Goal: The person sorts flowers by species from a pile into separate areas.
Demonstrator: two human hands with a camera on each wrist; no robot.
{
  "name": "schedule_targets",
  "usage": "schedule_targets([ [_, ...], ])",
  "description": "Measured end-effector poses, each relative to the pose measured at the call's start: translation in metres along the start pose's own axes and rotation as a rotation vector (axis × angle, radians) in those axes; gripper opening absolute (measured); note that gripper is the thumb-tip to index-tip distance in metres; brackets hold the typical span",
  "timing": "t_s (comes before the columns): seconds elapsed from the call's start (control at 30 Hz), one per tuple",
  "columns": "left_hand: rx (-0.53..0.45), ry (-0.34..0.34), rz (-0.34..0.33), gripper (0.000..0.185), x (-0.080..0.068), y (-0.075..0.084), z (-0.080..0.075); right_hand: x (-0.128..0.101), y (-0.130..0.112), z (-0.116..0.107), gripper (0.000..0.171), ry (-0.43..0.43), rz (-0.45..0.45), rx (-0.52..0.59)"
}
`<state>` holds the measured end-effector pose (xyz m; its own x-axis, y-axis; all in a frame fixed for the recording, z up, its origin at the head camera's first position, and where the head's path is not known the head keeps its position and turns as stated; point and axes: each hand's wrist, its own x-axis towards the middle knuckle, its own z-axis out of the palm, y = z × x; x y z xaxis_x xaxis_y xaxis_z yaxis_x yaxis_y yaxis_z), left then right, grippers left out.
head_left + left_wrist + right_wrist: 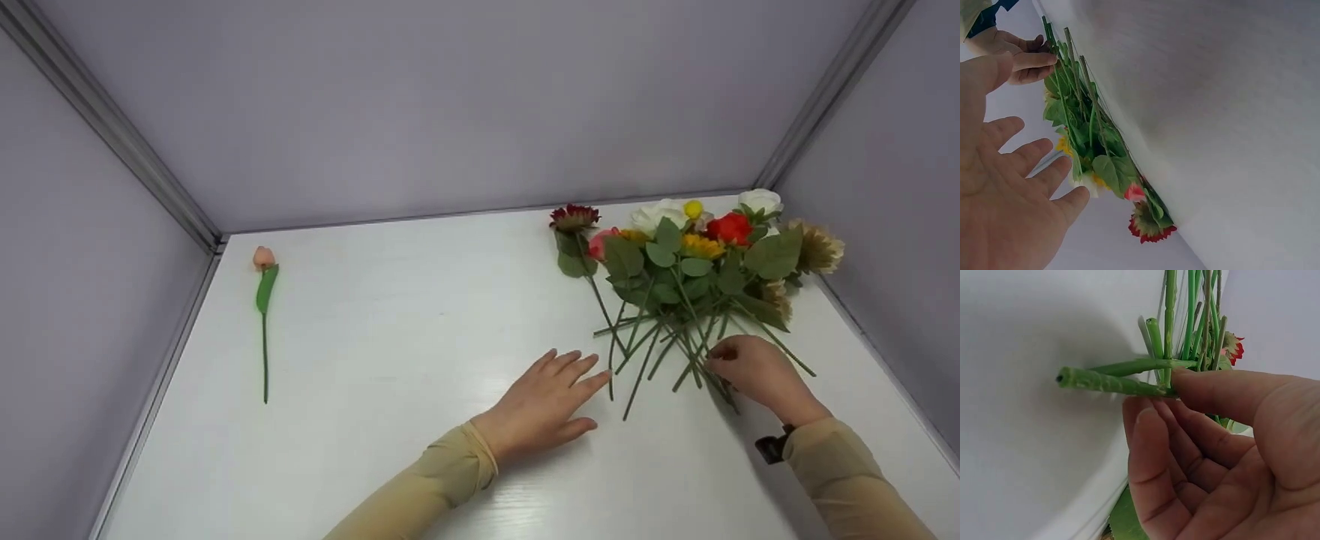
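Note:
A pile of artificial flowers (664,262) in white, red, yellow, pink and tan lies at the right, their green stems fanning toward the front. My right hand (761,375) is at the stem ends, thumb and curled fingers pinching a green flower stem (1112,383). Which bloom belongs to that stem is hidden in the pile. Left of the stems, my left hand (544,409) is low over the table, palm down with fingers spread and nothing in it. A dark red flower (575,217) lies at the pile's left side, its stem crossing others.
One peach tulip (263,258) with a green leaf lies alone at the far left of the white table (405,322). Grey panels (465,112) enclose the back and both sides. A dark band (772,446) circles the right wrist.

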<state>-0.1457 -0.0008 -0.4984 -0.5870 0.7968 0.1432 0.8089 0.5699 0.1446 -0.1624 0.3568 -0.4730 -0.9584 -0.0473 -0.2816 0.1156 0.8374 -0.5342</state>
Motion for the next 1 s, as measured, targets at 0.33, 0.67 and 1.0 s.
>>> schedule_targets([
  [0.33,-0.108,0.051,-0.028,0.062,0.0,-0.006,-0.004,-0.01,-0.007,-0.009,0.032,0.05,-0.043,0.078],
  [0.67,-0.618,0.251,-0.334,0.037,0.004,-0.029,-0.024,-0.003,-0.062,0.02,0.041,0.059,-0.118,0.315],
  [1.0,-1.204,0.556,-0.589,0.025,0.02,-0.065,-0.053,0.026,-0.155,0.097,0.019,0.016,-0.279,0.587],
])
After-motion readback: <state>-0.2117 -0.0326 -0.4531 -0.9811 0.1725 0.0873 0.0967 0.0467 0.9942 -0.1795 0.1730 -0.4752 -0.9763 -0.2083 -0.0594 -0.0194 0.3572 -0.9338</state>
